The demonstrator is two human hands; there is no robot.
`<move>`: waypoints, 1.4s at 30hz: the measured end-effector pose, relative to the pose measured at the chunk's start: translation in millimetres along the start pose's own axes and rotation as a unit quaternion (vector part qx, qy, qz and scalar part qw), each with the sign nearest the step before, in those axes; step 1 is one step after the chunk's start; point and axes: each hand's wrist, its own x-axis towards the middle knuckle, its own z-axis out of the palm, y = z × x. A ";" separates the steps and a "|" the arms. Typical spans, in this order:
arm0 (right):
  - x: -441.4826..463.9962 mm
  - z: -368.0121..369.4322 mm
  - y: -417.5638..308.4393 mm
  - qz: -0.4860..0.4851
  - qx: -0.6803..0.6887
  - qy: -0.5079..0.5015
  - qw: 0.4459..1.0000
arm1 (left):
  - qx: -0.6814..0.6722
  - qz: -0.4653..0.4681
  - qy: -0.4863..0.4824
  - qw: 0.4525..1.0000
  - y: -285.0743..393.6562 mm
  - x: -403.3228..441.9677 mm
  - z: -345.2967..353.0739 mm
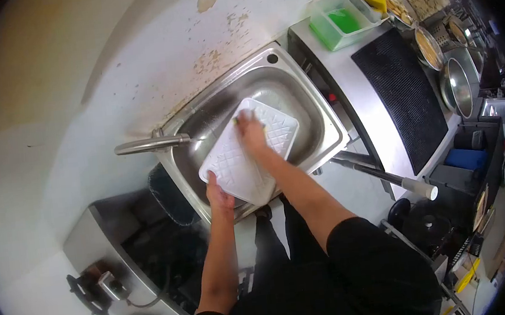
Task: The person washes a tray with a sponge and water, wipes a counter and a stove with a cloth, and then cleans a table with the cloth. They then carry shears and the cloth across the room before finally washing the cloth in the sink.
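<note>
A white rectangular tray (pixel 236 168) with a crisscross raised pattern lies tilted over the metal sink (pixel 304 92). My left hand (pixel 218 194) grips its lower left edge, thumb on the upper face. Farther up the tray, my right hand (pixel 251 130) presses on the surface, its fingers blurred and curled round something with a bit of yellow-green showing. What that item is cannot be made out. The faucet (pixel 153 144) reaches over the sink's left rim.
Right of the sink, a counter holds a clear container with green contents (pixel 346 21) and a black mat (pixel 400 97). Metal bowls (pixel 456 86) stand beyond. A pole (pixel 388 176) juts out below the counter. A dark bin (pixel 174 195) sits left of the sink.
</note>
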 end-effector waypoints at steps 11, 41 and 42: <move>18.3 -0.5 31.0 -0.135 -0.263 -0.005 0.955 | -0.064 0.001 -0.018 0.998 -4.5 9.8 -18.1; -144.6 20.2 -21.3 -0.235 -0.250 -0.144 0.928 | -0.077 -0.031 -0.010 0.997 -12.6 38.5 -42.2; -146.0 11.6 -21.1 -0.224 -0.260 -0.151 0.927 | -0.061 -0.020 0.002 0.998 -11.8 40.0 -42.9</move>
